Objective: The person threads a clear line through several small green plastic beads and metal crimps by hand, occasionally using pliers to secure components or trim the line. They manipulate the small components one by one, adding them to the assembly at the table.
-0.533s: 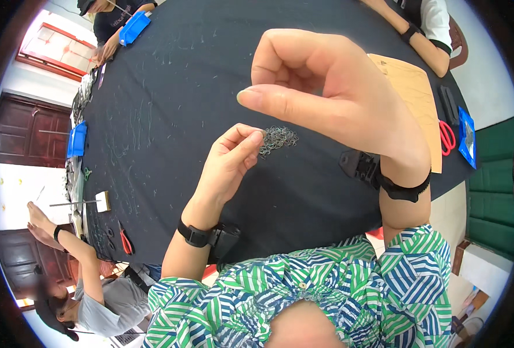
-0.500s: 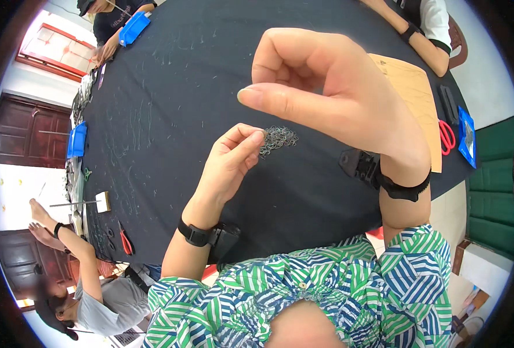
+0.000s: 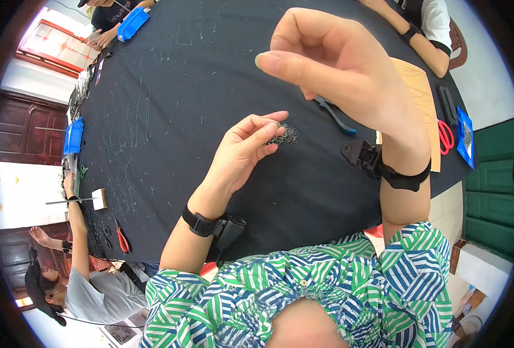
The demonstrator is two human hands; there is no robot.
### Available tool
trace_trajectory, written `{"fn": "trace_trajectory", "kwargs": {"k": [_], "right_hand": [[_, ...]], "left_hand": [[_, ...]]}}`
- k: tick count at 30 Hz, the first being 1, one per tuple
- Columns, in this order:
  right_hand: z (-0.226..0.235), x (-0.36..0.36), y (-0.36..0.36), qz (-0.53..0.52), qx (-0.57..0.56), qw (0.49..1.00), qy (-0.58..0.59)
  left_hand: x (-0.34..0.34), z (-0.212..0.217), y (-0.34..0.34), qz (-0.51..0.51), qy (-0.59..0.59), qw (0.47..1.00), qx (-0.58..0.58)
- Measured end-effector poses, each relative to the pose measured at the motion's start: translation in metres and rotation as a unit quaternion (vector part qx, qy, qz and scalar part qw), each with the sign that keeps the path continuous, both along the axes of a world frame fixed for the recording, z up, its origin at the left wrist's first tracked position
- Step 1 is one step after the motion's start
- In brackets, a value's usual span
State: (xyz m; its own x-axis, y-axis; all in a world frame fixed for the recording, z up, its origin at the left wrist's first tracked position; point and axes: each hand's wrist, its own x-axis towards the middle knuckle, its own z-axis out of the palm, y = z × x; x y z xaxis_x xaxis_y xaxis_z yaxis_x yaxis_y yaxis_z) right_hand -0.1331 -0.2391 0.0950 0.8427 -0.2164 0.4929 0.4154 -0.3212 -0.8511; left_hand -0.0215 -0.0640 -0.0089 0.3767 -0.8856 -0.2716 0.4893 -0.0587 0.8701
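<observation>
My left hand (image 3: 246, 142) reaches over the dark table, thumb pressed toward the index finger. Whatever lies in this pinch is too small to make out. Right beside its fingertips is a small pile of thin, curved metal pieces (image 3: 290, 134), partly hidden by the hand. Higher up and closer to the camera is my right hand (image 3: 332, 69), its fingers curled and the thumb stretched toward the bent index finger. Anything thin held there cannot be seen. Beneath the right hand, a hand tool with dark blue handles (image 3: 339, 120) shows in part.
Thin pale strands (image 3: 135, 127) lie across the black cloth (image 3: 210, 87). At right are brown paper (image 3: 422, 98), red-handled scissors (image 3: 445, 137) and a blue packet (image 3: 466, 139). Red-handled pliers (image 3: 122, 239) and a blue tray (image 3: 73, 136) are at left. Other people sit around the table.
My right hand has moved up and slightly right, uncovering the blue-handled tool. My left hand has shifted right and up, over more of the pile. The person at left has reached toward the table.
</observation>
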Motion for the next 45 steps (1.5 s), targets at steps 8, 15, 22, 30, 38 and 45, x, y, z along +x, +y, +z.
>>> {"fn": "trace_trajectory", "kwargs": {"k": [8, 15, 22, 30, 38, 45], "right_hand": [[0.005, -0.005, 0.003, -0.015, 0.022, 0.999, 0.040], [0.008, -0.009, -0.009, -0.093, -0.027, 0.989, 0.111], [-0.011, -0.004, -0.013, -0.268, -0.230, 0.931, 0.093], [-0.043, 0.016, 0.034, -0.015, -0.133, 0.978, 0.159], [-0.039, 0.021, 0.041, -0.075, -0.198, 0.974, 0.082], [-0.044, 0.024, 0.040, -0.083, -0.225, 0.970, 0.026]], "left_hand": [[-0.002, -0.001, -0.006, -0.031, 0.034, 0.999, -0.004], [0.006, 0.002, 0.006, 0.020, -0.003, 0.999, -0.038], [0.009, 0.029, 0.022, 0.085, -0.304, 0.948, -0.032], [0.008, 0.045, 0.030, 0.160, -0.509, 0.845, -0.037], [0.008, 0.042, 0.038, 0.154, -0.517, 0.842, -0.023], [0.005, 0.046, 0.037, 0.180, -0.435, 0.882, -0.026]]}}
